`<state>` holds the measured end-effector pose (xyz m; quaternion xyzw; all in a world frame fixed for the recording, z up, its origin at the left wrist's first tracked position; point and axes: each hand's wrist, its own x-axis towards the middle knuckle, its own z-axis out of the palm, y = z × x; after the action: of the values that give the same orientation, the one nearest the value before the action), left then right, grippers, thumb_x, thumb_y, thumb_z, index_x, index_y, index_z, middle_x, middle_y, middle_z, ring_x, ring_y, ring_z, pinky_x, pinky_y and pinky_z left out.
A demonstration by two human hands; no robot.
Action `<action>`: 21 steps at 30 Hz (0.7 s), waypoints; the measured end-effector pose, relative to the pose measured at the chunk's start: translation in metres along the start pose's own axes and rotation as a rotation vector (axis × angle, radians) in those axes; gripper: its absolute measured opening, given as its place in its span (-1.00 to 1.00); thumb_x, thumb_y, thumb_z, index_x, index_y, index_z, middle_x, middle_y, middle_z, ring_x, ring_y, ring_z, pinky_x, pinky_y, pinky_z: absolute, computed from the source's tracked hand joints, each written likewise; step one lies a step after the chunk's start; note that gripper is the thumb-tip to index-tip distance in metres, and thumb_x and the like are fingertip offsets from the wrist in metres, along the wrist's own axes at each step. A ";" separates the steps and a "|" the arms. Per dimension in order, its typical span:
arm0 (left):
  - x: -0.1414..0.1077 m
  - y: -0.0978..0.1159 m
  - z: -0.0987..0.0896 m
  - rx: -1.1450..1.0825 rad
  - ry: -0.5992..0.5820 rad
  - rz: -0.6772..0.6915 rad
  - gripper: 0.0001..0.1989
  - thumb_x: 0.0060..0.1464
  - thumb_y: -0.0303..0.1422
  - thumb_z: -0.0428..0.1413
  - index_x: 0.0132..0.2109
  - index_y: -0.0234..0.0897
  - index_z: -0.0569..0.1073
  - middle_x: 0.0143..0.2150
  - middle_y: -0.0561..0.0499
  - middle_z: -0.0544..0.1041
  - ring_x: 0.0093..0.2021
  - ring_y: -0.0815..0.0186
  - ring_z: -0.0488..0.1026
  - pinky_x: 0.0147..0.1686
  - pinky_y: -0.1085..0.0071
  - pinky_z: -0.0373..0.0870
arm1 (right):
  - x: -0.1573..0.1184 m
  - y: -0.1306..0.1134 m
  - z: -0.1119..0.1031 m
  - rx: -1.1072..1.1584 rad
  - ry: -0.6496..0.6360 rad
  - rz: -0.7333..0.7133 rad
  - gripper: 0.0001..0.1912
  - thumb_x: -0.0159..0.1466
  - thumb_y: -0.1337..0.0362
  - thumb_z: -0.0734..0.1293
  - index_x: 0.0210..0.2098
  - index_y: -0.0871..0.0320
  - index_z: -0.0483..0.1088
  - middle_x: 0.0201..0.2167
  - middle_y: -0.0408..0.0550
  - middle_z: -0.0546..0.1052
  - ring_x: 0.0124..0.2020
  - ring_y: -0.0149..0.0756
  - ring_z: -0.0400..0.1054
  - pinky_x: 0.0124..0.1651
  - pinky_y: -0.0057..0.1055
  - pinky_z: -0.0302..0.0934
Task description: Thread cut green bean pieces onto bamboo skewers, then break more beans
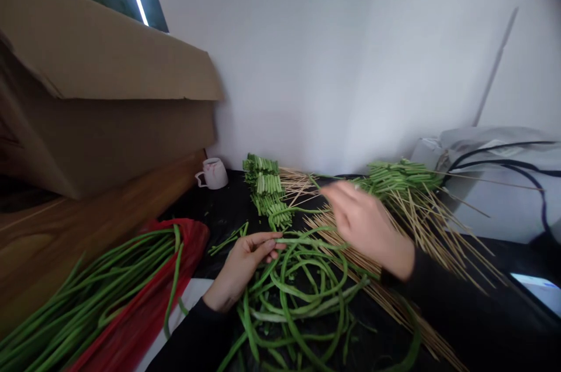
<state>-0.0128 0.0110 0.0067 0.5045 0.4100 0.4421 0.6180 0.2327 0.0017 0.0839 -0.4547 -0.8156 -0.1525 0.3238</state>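
Observation:
My left hand (245,261) is closed in a pinch on a long green bean (307,240), just above a loose, coiled heap of long beans (289,290). Smeared by motion, my right hand (368,226) is raised over a spread of thin wooden skewers (337,236). Its fingers look pressed together, and a short green bean end (314,183) shows at their tips. Behind the hands, cut bean pieces set side by side in rows form a stack (267,185). Another pile of bean pieces on skewers (401,176) lies at the right.
A red bag (193,249) full of long beans (118,278) lies at the left. A white mug (214,174) stands near the wall beside a large cardboard box (131,127). At the right are a white bag with black straps (495,185) and a lit screen (539,291).

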 end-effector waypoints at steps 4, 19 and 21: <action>-0.004 -0.002 0.009 -0.123 -0.022 0.004 -0.65 -0.04 -0.27 0.31 -0.08 -0.33 0.60 -0.20 -0.14 0.64 -0.36 0.42 0.46 -0.27 0.51 0.36 | -0.049 -0.052 0.033 0.705 -0.168 0.240 -0.79 0.34 0.30 0.19 -0.22 0.11 0.48 -0.38 -0.09 0.52 -0.40 -0.36 0.38 -0.30 -0.40 0.25; -0.011 -0.005 0.025 0.508 0.103 0.433 -0.82 0.11 -0.31 0.18 -0.19 -0.25 0.64 -0.30 -0.05 0.65 -0.36 0.33 0.51 -0.32 0.46 0.43 | -0.071 -0.044 0.067 1.602 -0.020 0.905 -0.61 0.13 -0.04 0.41 -0.35 0.19 0.43 -0.49 -0.14 0.47 -0.60 -0.52 0.22 -0.56 -0.53 0.06; -0.011 -0.007 0.024 0.618 0.075 0.551 -0.84 0.12 -0.35 0.17 -0.18 -0.22 0.64 -0.25 -0.04 0.64 -0.25 0.30 0.53 -0.23 0.45 0.43 | -0.072 -0.043 0.066 1.508 -0.043 0.879 -0.60 0.15 -0.06 0.38 -0.37 0.19 0.43 -0.53 -0.16 0.46 -0.60 -0.50 0.23 -0.55 -0.51 0.09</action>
<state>0.0080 -0.0068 0.0039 0.7407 0.3954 0.4652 0.2803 0.1977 -0.0321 -0.0107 -0.3954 -0.4558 0.5750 0.5525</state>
